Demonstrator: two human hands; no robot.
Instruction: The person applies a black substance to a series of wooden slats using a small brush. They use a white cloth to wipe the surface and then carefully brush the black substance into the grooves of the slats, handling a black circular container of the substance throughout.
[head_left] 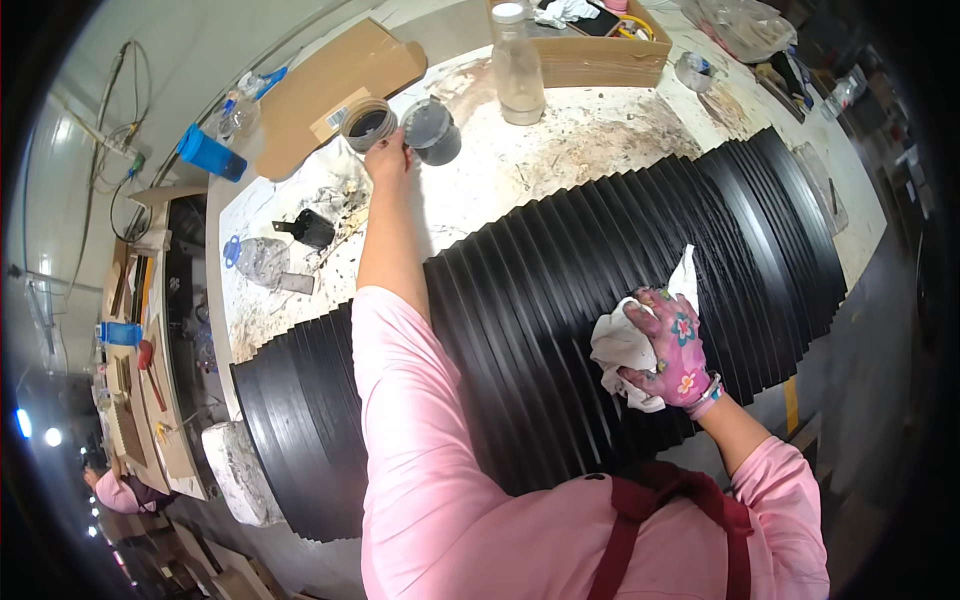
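My left hand (387,157) reaches far across the table and touches the rim of an open round jar (368,124) with dark contents. A second dark round container (431,131) stands right beside it. My right hand (673,347), in a pink flowered glove, grips a crumpled white cloth (623,345) and presses it on a long row of overlapping black strips (540,300) fanned across the table. Whether my left hand grips the jar or only touches it is unclear.
A clear plastic bottle (518,65) and a cardboard box (590,50) stand at the far edge of the stained white table (590,135). A flat cardboard piece (320,90), a blue cup (210,153) and a small black scoop (310,230) lie at the left. Another person (115,490) works at lower left.
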